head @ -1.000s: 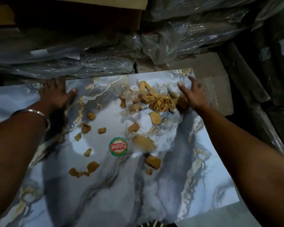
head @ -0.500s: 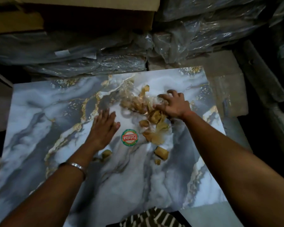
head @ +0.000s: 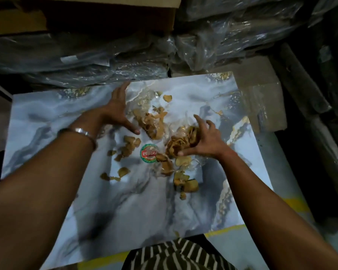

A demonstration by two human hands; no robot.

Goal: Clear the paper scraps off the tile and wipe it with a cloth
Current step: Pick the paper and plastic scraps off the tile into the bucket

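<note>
A glossy blue-grey marbled tile (head: 47, 121) with gold veins lies flat before me. Brown paper scraps (head: 152, 123) and clear film are heaped near its middle, and several loose scraps (head: 185, 184) lie closer to me. A round red-and-green sticker (head: 148, 155) sits between the piles. My left hand (head: 116, 112) lies flat with fingers spread, touching the left side of the heap. My right hand (head: 203, 139) curls around a crumpled wad of scraps (head: 179, 146). No cloth is in view.
Plastic-wrapped stacks (head: 105, 61) and a cardboard box (head: 86, 14) stand just beyond the tile's far edge. A cardboard piece (head: 261, 94) lies past its right corner. Dark wrapped bundles (head: 320, 94) line the right. Striped fabric (head: 176, 256) shows at the near edge.
My left hand has moved up from beside the sticker to the heap's left side. The right hand has slid nearer with a gathered wad, and scraps have spread around the sticker.
</note>
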